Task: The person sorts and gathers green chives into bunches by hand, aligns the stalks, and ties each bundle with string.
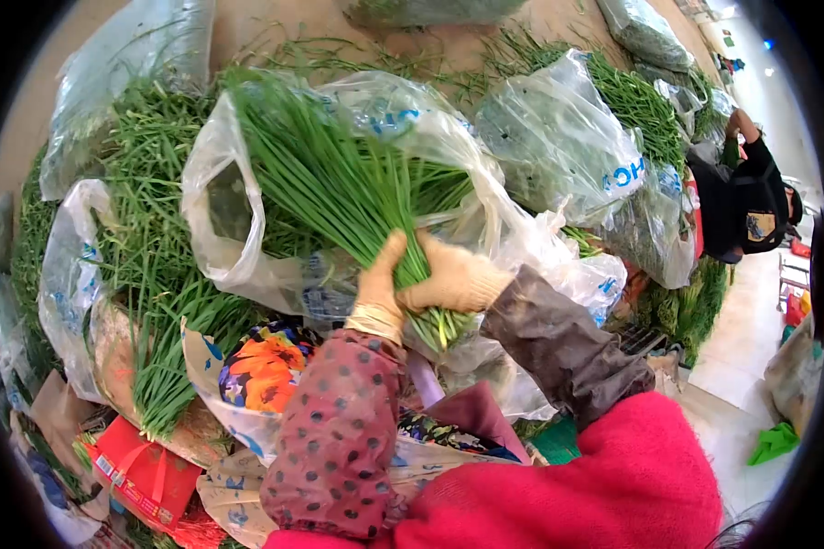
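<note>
I count two gloved hands of mine, the left hand (377, 288) and the right hand (453, 276), sharing one bunch of green stalks (339, 188). I wear two sleeves: one dotted sleeve (334, 435), one dark sleeve (568, 348). Around me I make out one red packet (146, 471) at lower left, one bright green bundle (775, 444) on the floor (728, 361), and one other person (737, 201); the heaped loose stalks (160, 220) defy counting.

the bundle (334, 197) is over a bag (212, 156), loose stalks (151, 197) at left.

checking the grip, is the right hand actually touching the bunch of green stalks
Touching. The head view shows the right hand pressed against the bunch of green stalks, partly covering it near its pale ends.
</note>
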`<state>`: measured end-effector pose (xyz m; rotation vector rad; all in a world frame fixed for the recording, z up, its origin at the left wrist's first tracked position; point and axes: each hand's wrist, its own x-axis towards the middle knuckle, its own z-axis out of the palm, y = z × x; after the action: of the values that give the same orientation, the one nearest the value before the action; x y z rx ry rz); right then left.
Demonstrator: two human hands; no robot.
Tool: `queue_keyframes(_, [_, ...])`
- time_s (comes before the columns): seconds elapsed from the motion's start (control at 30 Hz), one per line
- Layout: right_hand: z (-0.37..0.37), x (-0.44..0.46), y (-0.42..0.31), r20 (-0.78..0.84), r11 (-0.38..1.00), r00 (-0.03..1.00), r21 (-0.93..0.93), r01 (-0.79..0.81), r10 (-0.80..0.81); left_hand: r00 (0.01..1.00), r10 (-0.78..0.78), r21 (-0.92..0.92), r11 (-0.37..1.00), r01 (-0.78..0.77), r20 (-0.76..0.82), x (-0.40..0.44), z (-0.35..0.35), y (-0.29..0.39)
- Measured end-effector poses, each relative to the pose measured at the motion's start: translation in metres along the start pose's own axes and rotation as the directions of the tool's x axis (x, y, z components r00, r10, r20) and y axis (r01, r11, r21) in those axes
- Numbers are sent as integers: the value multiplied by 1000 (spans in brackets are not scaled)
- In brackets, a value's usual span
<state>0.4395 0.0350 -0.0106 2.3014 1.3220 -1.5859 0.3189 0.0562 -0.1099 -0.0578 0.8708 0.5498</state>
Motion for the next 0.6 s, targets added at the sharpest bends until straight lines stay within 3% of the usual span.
queue_keyframes(0.03, [24, 21, 29, 109, 998, 994, 56, -25, 19, 978, -68, 101, 991, 90, -198, -10, -1, -4])
queue_keyframes(0.07, [17, 7, 18, 268, 988, 960, 101, -116, 85, 943, -155, 136, 970, 202, -295, 0, -20, -17])
queue_keyframes(0.1, [49, 20, 46, 233, 980, 961, 95, -175, 150, 955, -141, 202, 959, 197, -261, 17, -55, -39])
queue_keyframes(0.13, [44, 5, 36, 306, 963, 939, 161, -215, 159, 931, -128, 316, 917, 242, -342, 19, -60, -43])
queue_keyframes(0.2, [41, -16, 32, 307, 896, 942, 367, -249, 136, 942, -164, 330, 907, 261, -292, 7, -51, -38])
queue_keyframes(0.23, [42, -24, 31, 300, 893, 944, 376, -247, 135, 955, -43, 410, 897, 166, -294, 1, -44, -33])
queue_keyframes(0.3, [39, -40, 26, 155, 929, 980, 365, 57, -121, 953, 233, 474, 873, -117, -193, 2, -48, -31])
queue_keyframes(0.33, [32, -58, 16, 147, 973, 987, 228, 34, -69, 978, 201, 471, 869, -152, -55, -24, -31, -12])
queue_keyframes(0.37, [42, -66, 15, 103, 972, 993, 233, 39, -65, 994, 108, 396, 912, -102, 8, -53, -10, 4])
queue_keyframes(0.4, [48, -70, 13, 54, 984, 989, 123, 132, -140, 986, 129, 336, 928, -157, 104, -63, -4, 4])
queue_keyframes(0.47, [41, -92, -16, 61, 989, 993, -101, 112, -106, 997, -31, 245, 970, 13, 70, -64, -18, 7])
queue_keyframes(0.5, [56, -91, -13, -13, 968, 982, -167, 186, -191, 996, -29, 205, 979, 11, 86, -63, -29, 7])
queue_keyframes(0.53, [62, -97, -17, -106, 939, 954, -236, 251, -282, 992, -123, 215, 970, 114, 29, -60, -39, 11])
queue_keyframes(0.6, [65, -112, -25, -112, 929, 955, -290, 232, -273, 995, -54, 156, 987, 41, 83, -78, -33, 14])
